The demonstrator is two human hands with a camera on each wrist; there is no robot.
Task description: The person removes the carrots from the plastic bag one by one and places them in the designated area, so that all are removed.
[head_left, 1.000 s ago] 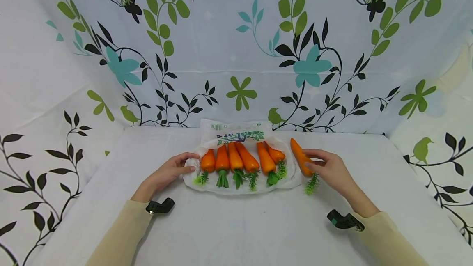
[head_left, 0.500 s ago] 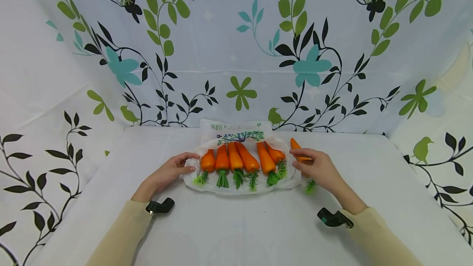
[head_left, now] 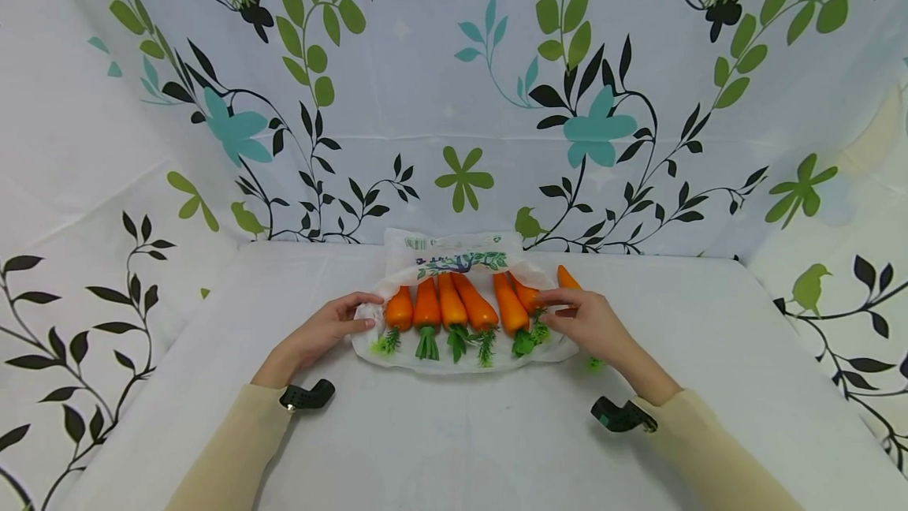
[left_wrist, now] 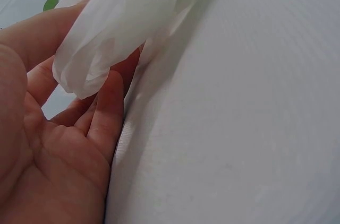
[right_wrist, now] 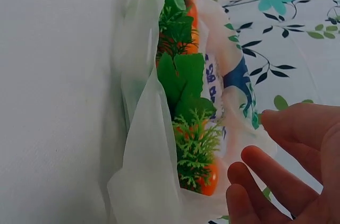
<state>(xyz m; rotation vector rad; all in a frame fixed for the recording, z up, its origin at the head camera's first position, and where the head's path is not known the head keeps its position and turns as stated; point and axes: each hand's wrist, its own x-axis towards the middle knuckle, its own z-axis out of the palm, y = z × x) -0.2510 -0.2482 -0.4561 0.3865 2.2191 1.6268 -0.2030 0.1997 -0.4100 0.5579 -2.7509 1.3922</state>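
A white plastic bag [head_left: 468, 365] with a printed tree lies at the table's far side, its mouth towards me. Several orange carrots [head_left: 426, 306] with green tops lie in the mouth. At the bag's left edge my left hand [head_left: 319, 335] holds the thin plastic [left_wrist: 125, 27] between thumb and fingers. My right hand [head_left: 585, 324] reaches over the bag's right edge, fingertips at the rightmost carrot [head_left: 526, 296] in the bag. In the right wrist view its fingers [right_wrist: 276, 173] are spread beside the carrot [right_wrist: 209, 180]. Another carrot [head_left: 567, 277] lies outside on the right, partly hidden by this hand.
The table [head_left: 440, 440] has a white cover. Behind it hangs a cloth [head_left: 397, 117] printed with leaves, flowers and birds. A black device [head_left: 307, 397] is strapped to the left wrist and another black device [head_left: 623, 416] to the right wrist.
My right hand has let go of the carrot outside the bag and moved left to the rightmost carrot inside. The left hand and the bag have stayed put.
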